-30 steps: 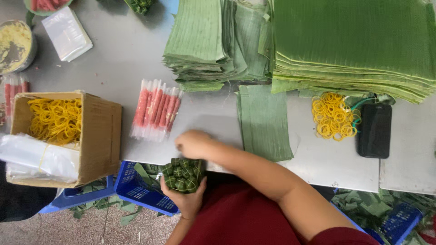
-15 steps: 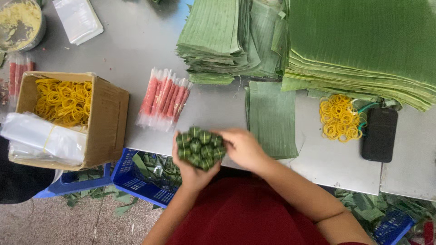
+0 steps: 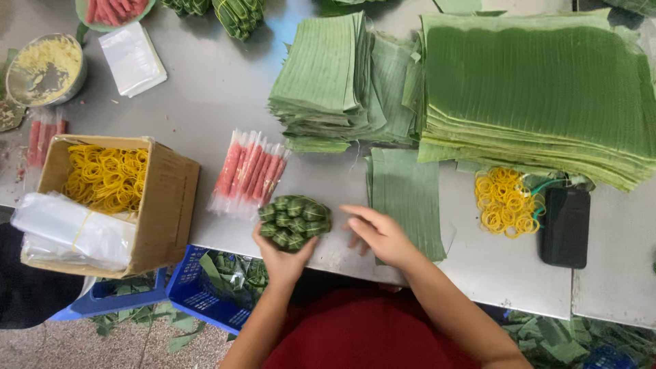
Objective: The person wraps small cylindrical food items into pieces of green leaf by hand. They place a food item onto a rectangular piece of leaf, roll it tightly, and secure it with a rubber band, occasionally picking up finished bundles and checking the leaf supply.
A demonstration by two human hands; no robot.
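Taking the grey table [image 3: 225, 82] edge as the mark and reading from the left: a cardboard box [image 3: 164, 205] of yellow rubber bands sits near that edge, with a clear plastic bag [image 3: 68, 229] draped over its front corner, and just right of it lies a pack of pink sticks [image 3: 249, 174]. Next, right at the edge, the left hand [image 3: 283, 256] cups a bundle of small leaf-wrapped parcels [image 3: 295, 220] from below, fingers curled up around its underside. The bundle looks light and somewhat soft, a cluster of separate pieces that could slip apart, so a grip closing round its whole girth seems safer than a pinch on one parcel. Just right of it the right hand [image 3: 379, 236] rests on the table, fingers loosely spread and holding nothing, beside a cut banana leaf strip [image 3: 406, 198]. Farther right lie loose yellow rubber bands [image 3: 506, 201] and a black phone [image 3: 566, 227], with tall leaf stacks [image 3: 540, 89] behind.
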